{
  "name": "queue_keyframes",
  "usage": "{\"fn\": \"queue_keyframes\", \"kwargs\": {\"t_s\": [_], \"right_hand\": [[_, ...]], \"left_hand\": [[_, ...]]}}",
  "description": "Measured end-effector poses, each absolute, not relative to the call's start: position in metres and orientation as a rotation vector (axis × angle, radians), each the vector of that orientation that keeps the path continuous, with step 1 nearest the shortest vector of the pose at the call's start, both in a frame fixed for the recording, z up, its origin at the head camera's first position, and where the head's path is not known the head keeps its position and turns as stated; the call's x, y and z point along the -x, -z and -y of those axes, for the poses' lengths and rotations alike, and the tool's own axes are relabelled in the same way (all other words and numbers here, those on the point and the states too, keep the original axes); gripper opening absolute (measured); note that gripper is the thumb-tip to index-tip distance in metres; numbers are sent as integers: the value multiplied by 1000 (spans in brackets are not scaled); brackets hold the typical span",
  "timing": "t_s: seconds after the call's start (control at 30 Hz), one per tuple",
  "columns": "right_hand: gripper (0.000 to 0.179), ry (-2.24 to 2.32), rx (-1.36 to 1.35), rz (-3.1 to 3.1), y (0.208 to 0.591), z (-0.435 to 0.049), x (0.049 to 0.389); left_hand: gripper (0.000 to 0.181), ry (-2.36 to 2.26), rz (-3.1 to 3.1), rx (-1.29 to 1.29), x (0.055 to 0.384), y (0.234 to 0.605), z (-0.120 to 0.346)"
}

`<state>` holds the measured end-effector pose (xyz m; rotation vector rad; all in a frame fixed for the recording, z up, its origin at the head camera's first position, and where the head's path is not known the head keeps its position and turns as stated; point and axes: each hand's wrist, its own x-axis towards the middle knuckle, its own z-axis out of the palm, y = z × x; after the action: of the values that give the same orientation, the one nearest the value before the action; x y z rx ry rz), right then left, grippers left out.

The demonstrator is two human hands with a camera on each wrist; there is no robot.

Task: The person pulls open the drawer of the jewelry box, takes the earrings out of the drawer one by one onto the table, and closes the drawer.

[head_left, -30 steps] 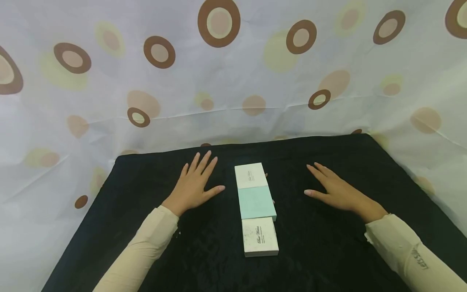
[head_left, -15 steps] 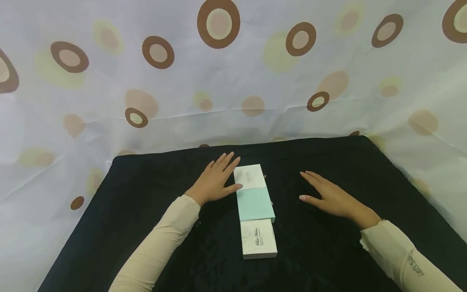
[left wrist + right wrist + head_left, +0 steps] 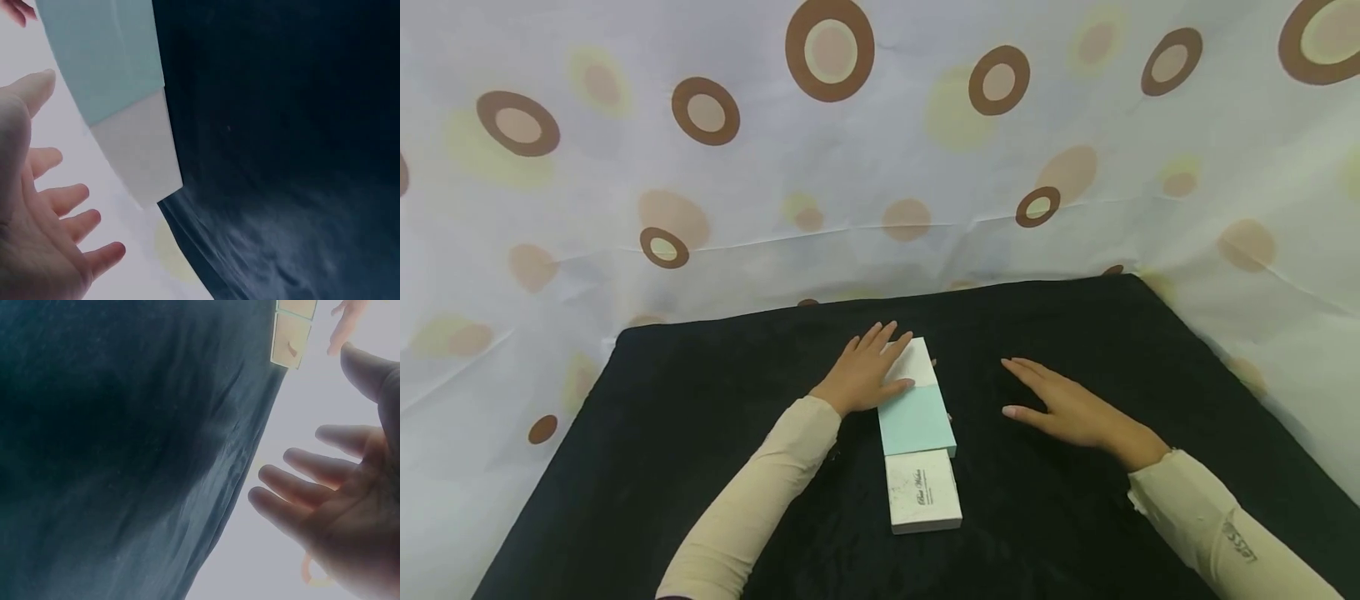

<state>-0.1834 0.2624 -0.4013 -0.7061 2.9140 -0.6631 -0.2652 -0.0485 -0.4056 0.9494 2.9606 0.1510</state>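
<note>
Your near white box (image 3: pixel 924 492) sat closest to you, teal box (image 3: pixel 916 423) right behind it. Your right hand (image 3: pixel 1070 408) was well off to their right, fingers apart. Your left hand (image 3: pixel 865 375), fingers also spread, hung over the far white box's (image 3: pixel 919 365) left side.

Shows the right hand (image 3: pixel 359 519) large at the right, palm in view and shaded against the glare. Extends four slightly spread fingers (image 3: pixel 319 467) leftward across the white backdrop (image 3: pixel 244 550), with the thumb (image 3: pixel 369 372) held apart above. Fills most of the left with dark cloth (image 3: pixel 100 437), creased near a slanting edge. Includes, at the top, a pale lower box (image 3: pixel 282 331) with a small brown tab (image 3: pixel 292 349), directly below an upper box (image 3: pixel 297 306) cropped by the frame. Catches part of the left hand (image 3: pixel 347 325), washed out, just right of both.
</note>
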Motion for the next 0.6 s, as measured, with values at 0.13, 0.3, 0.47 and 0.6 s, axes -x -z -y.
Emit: {"fn": "queue_keyframes", "kwargs": {"t_s": [0.13,0.3,0.47,0.6], "right_hand": [[76,656,708,-2904,402,-263,182],[77,654,707,-2895,404,-265,180],[76,644,709,-2888,404,-264,180],[76,634,705,-2885,405,-263,179]], "left_hand": [[74,-143,-2978,-913,269,411,41],[73,-123,-2951,-896,271,417,34],[74,-92,-2925,-906,271,418,32],[74,-107,-2902,-910,271,420,32]]}}
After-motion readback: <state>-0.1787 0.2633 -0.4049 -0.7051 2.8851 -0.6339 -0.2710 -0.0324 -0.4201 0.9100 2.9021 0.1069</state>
